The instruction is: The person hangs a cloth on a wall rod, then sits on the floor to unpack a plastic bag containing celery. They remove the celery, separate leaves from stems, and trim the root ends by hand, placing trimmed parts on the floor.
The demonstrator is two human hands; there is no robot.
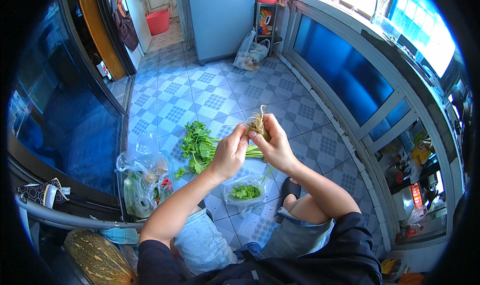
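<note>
Both hands meet above the tiled floor around the rooty base of a leafy green plant (256, 125), which looks like celery. My left hand (229, 150) pinches one side of the base, and my right hand (275, 142) grips the other with the thumb on top. Pale, stringy roots point up between the fingers. Below them, a bunch of celery (198, 142) lies on the floor, its leaves to the left and stalks running right behind my hands. Nearer my feet, an open clear plastic bag (245, 193) holds loose green leaves.
At left stands a container of vegetables in plastic bags (146, 187), beside a glass sliding door (67, 108). A large pumpkin (95, 257) lies at lower left. A refrigerator (223, 22) and a filled plastic bag (251, 52) are ahead. Counter cabinets (341, 52) line the right.
</note>
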